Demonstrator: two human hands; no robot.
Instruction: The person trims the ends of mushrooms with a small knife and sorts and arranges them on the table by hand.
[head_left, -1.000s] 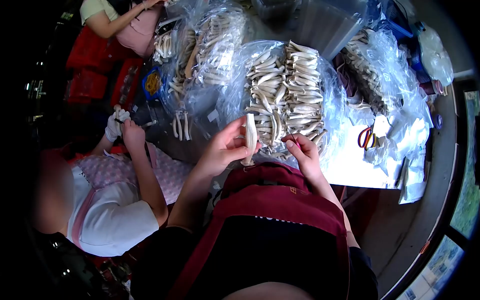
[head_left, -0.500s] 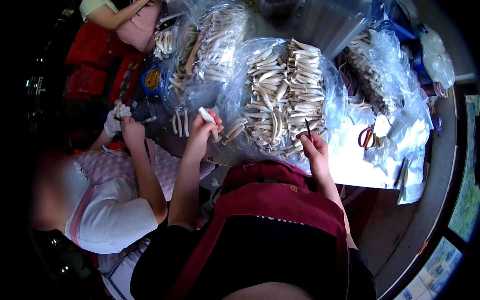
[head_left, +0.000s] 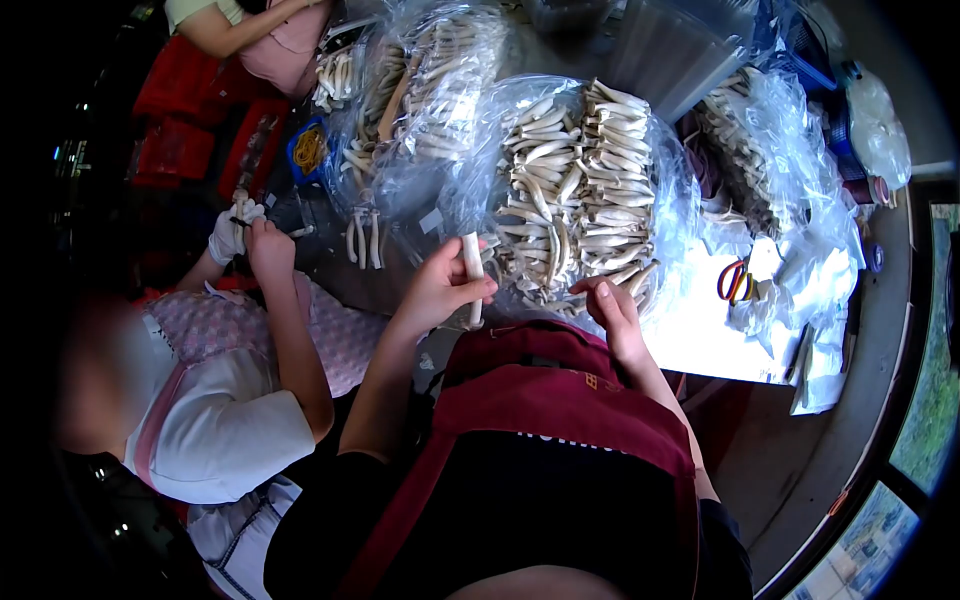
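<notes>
My left hand (head_left: 448,287) is closed around a long pale mushroom (head_left: 472,255), held upright between thumb and fingers above the table's front edge. My right hand (head_left: 615,318) is at the near side of the mushroom pile (head_left: 540,180), its fingers curled. The slim knife seen in it a moment earlier is hidden by the fingers now. The pile lies in two rows on a clear plastic sheet (head_left: 672,190). A few separate mushrooms (head_left: 375,240) lie to the left of my left hand.
Scissors (head_left: 735,281) lie on the white surface at right. More mushrooms in plastic (head_left: 750,150) are at back right, others (head_left: 440,90) at back left. A blue basket (head_left: 291,160) holds rubber bands. At left, a co-worker's gloved hand (head_left: 226,238) handles a mushroom; another person stands behind.
My left hand has moved right and slightly down, turning the mushroom more upright. My right hand has shifted left and turned, so the knife no longer shows.
</notes>
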